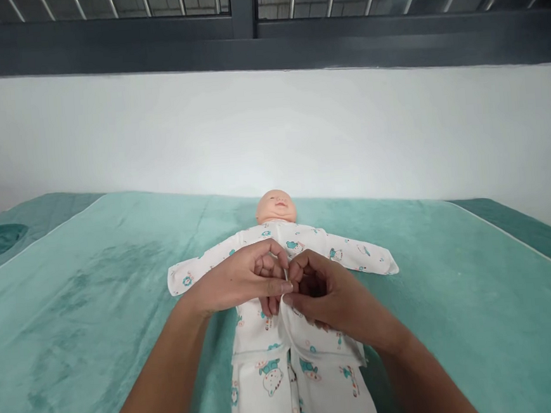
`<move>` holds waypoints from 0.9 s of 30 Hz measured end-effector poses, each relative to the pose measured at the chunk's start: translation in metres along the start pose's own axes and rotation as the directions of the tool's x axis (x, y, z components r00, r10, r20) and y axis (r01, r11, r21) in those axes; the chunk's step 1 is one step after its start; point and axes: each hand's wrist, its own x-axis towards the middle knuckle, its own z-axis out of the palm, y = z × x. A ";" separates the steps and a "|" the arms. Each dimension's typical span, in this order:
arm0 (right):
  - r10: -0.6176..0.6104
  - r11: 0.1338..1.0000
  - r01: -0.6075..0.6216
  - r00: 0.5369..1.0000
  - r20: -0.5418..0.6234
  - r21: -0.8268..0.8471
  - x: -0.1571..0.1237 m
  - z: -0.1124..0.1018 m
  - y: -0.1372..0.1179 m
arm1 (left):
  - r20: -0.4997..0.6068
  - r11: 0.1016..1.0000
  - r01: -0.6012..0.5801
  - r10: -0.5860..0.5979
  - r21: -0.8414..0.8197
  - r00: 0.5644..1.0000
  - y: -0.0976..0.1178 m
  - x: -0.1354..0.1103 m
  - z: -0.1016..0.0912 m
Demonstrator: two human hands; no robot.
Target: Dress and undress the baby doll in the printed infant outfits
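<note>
A baby doll (275, 208) lies on its back, dressed in a white printed top (254, 335) with its sleeves stretched out to both sides. White printed trousers (328, 390) cover its legs below the hem. Over the middle of the chest, my left hand (257, 275) pinches the front edge of the top between thumb and fingers. My right hand (327, 291) grips the same opening from the other side, its fingertips close against the left ones. Below my hands the front edges of the top hang slightly apart. Whatever fastener lies between the fingertips is hidden.
A green plush cover (106, 296) spreads under the doll and to both sides, with a pale seam near each side. Behind the doll's head rises a white wall (155, 133), topped by a dark window frame (243, 40) with metal bars.
</note>
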 end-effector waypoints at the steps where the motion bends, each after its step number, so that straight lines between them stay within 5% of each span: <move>1: 0.002 1.000 -0.003 1.000 -0.001 -0.005 0.000 0.001 0.000 | -0.006 1.000 0.004 -0.004 0.014 1.000 0.000 0.000 0.000; 27: -0.025 0.995 0.014 0.994 0.108 0.099 0.003 -0.008 0.001 | 0.066 0.998 -0.022 0.025 -0.055 0.998 -0.005 0.000 -0.004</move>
